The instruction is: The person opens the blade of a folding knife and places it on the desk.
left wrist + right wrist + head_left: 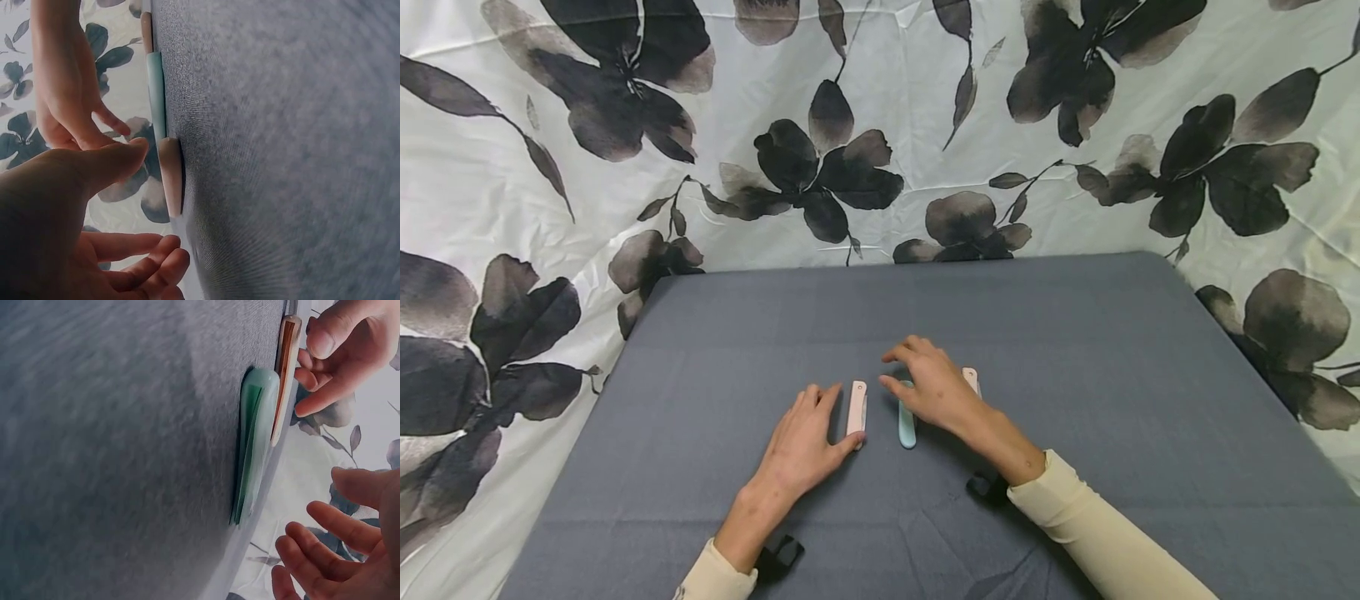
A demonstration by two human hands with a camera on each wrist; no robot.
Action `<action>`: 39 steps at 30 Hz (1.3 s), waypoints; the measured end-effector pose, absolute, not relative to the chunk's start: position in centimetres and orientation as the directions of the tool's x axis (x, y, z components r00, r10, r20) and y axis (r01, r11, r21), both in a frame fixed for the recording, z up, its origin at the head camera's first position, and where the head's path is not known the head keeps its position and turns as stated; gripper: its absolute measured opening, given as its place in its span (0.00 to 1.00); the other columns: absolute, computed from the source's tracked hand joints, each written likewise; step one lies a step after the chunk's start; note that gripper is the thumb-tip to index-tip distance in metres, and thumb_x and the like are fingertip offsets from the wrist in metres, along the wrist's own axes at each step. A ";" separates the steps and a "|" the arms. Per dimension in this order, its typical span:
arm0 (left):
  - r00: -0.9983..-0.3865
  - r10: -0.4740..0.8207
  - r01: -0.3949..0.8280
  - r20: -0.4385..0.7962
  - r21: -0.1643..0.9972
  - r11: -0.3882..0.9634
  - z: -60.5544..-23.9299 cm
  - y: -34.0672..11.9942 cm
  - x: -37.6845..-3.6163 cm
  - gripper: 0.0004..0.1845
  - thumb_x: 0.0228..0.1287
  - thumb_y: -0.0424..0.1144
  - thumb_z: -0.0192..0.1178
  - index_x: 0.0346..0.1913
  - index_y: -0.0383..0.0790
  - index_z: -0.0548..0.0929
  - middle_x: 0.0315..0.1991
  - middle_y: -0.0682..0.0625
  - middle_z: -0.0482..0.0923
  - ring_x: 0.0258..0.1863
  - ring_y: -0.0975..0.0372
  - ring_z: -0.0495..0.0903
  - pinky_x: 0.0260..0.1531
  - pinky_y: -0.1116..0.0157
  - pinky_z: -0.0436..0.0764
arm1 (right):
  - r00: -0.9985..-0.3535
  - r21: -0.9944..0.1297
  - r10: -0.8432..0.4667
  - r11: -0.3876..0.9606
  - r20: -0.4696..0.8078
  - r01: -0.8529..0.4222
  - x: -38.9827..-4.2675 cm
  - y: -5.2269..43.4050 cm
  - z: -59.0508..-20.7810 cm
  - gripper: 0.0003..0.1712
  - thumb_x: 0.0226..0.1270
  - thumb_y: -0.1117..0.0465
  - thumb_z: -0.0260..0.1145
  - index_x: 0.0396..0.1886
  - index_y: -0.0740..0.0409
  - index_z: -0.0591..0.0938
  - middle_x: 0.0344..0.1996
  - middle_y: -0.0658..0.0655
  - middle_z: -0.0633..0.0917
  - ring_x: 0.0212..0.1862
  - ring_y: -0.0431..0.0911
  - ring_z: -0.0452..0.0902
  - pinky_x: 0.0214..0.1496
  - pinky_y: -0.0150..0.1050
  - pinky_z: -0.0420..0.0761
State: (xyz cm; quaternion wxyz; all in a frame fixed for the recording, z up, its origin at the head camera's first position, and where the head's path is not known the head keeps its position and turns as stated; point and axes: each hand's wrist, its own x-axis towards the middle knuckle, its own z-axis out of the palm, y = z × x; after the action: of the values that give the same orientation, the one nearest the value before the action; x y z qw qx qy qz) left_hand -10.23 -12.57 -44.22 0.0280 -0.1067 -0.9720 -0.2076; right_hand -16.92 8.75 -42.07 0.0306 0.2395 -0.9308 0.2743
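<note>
From the head camera, three small folded knives lay side by side on the grey tablecloth [1075, 350]: a pink knife [857, 404] on the left, a mint-green knife [907, 425] in the middle, and a second pink one [972, 377] mostly hidden behind the right hand [934, 385]. The left hand [802, 442] rested flat beside the pink knife, thumb tip touching its near end, fingers straight and close together. The right hand hovered over the green knife with fingers loosely curled, holding nothing. The left wrist view showed the pink knife's smooth rounded handle against the woven cloth, with the thumb [119, 159] just at it. The right wrist view showed the green knife's glossy plastic handle and the right fingers [325, 540] spread, off it.
</note>
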 end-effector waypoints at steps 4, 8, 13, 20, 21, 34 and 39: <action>-0.976 0.202 0.217 0.078 0.400 0.891 -44.3 -12.6 -10.2 0.42 0.60 0.54 0.76 0.71 0.33 0.75 0.44 0.45 0.75 0.32 0.62 0.67 0.34 0.65 0.72 | -0.879 -0.484 -0.447 0.739 0.167 -0.468 -17.0 8.2 -42.2 0.18 0.72 0.54 0.71 0.56 0.58 0.87 0.51 0.58 0.84 0.54 0.54 0.79 0.60 0.56 0.79; -0.976 0.210 0.215 0.059 0.405 0.889 -44.4 -12.5 -10.1 0.43 0.60 0.54 0.76 0.72 0.33 0.75 0.45 0.45 0.75 0.32 0.62 0.68 0.34 0.64 0.72 | -0.872 -0.485 -0.458 0.732 0.172 -0.479 -17.1 7.7 -42.4 0.17 0.71 0.55 0.73 0.54 0.58 0.88 0.50 0.58 0.85 0.52 0.54 0.79 0.59 0.56 0.79; -0.974 0.227 0.216 0.025 0.414 0.884 -44.4 -12.6 -10.0 0.44 0.58 0.55 0.77 0.72 0.34 0.76 0.44 0.46 0.74 0.32 0.62 0.67 0.33 0.65 0.70 | -0.865 -0.474 -0.476 0.732 0.157 -0.489 -17.2 7.2 -42.7 0.17 0.69 0.55 0.74 0.53 0.58 0.88 0.50 0.58 0.85 0.52 0.54 0.79 0.59 0.56 0.79; -0.964 0.262 0.255 0.040 0.400 0.880 -44.5 -12.6 -9.9 0.45 0.55 0.56 0.78 0.71 0.35 0.77 0.42 0.48 0.74 0.32 0.63 0.65 0.34 0.66 0.69 | -0.871 -0.465 -0.479 0.751 0.106 -0.469 -17.3 6.6 -42.5 0.18 0.69 0.54 0.74 0.54 0.57 0.88 0.51 0.57 0.84 0.53 0.53 0.78 0.58 0.54 0.77; -0.964 0.264 0.257 0.040 0.398 0.880 -44.6 -12.5 -9.9 0.45 0.55 0.56 0.79 0.71 0.35 0.77 0.42 0.48 0.74 0.32 0.63 0.64 0.34 0.66 0.69 | -0.871 -0.461 -0.480 0.753 0.103 -0.469 -17.4 6.6 -42.5 0.18 0.69 0.54 0.74 0.54 0.56 0.88 0.51 0.57 0.84 0.52 0.52 0.78 0.58 0.54 0.77; -0.960 0.277 0.273 0.048 0.393 0.878 -44.3 -12.8 -10.1 0.44 0.53 0.52 0.81 0.70 0.35 0.78 0.41 0.49 0.72 0.33 0.64 0.63 0.34 0.66 0.68 | -0.881 -0.434 -0.470 0.783 0.056 -0.445 -17.6 5.7 -42.7 0.18 0.68 0.52 0.75 0.52 0.55 0.89 0.49 0.57 0.83 0.53 0.53 0.76 0.60 0.54 0.75; -0.958 0.283 0.281 0.056 0.395 0.875 -44.1 -12.9 -10.2 0.43 0.54 0.52 0.81 0.69 0.35 0.79 0.40 0.49 0.72 0.32 0.64 0.63 0.33 0.67 0.67 | -0.886 -0.425 -0.464 0.798 0.020 -0.428 -17.7 5.3 -42.8 0.19 0.68 0.50 0.75 0.52 0.54 0.89 0.49 0.57 0.83 0.53 0.53 0.76 0.60 0.54 0.75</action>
State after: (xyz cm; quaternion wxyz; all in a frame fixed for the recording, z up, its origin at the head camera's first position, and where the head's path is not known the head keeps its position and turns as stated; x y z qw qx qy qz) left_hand -10.24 -12.92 -44.07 -0.0019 -0.1457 -0.9682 -0.2034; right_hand -17.66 5.34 -42.77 -0.0427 0.2353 -0.9471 0.2138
